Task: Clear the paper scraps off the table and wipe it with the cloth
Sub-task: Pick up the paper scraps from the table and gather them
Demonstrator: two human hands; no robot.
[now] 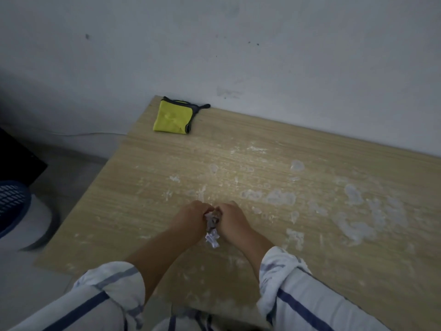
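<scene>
Both hands meet over the middle of the wooden table [310,149]: left hand [191,217] and right hand [232,218] are pressed together, fingers curled tight around a wad of paper scraps [212,231] that pokes out below them. The yellow cloth [173,118] lies folded at the far left corner, against the wall. White smears [353,194] streak the tabletop. A blue mesh basket [10,201] sits on the floor at left, its contents not visible.

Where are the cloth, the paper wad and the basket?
cloth [172,117]: head view, middle of yellow face.
paper wad [212,238]: head view, white end below the hands.
basket [12,201]: head view, blue mesh wall.
</scene>
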